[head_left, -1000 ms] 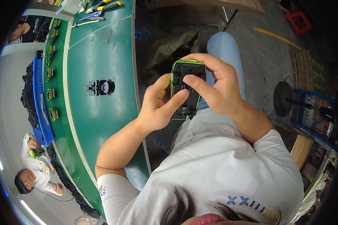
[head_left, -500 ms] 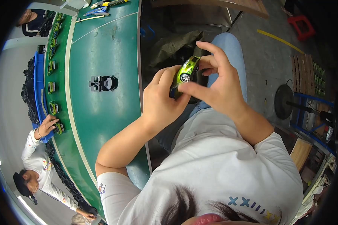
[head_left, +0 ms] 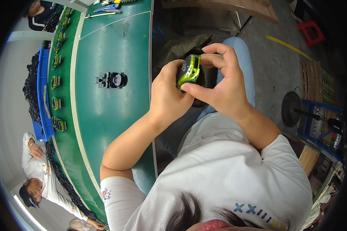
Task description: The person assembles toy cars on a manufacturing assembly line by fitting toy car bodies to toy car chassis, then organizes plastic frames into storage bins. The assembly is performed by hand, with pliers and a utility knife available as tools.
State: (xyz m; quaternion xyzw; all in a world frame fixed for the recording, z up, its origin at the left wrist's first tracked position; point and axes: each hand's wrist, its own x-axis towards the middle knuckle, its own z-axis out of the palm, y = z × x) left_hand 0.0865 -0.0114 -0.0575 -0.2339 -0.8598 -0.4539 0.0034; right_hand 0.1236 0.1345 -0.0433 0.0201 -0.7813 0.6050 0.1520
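A shiny green toy car with black parts is held up over my lap, tilted between both hands. Around its left side, the fingers and thumb of my left hand are closed. My right hand grips the car from the other side, thumb at its lower end and fingertips near its upper end. Part of the car's body is hidden by my fingers. To the left, on the green worktable, lies a black plastic part with a round end, touched by neither hand.
A green conveyor belt carries several green toy cars. Beyond it stands a blue bin beside black parts. Another person works there. A blue cutter lies at the table's far end. A red stool and a fan stand at right.
The toy car has been turned in my hands: its wheel faced up before, and now another side shows. The co-worker's hand has drawn back from the cars on the belt.
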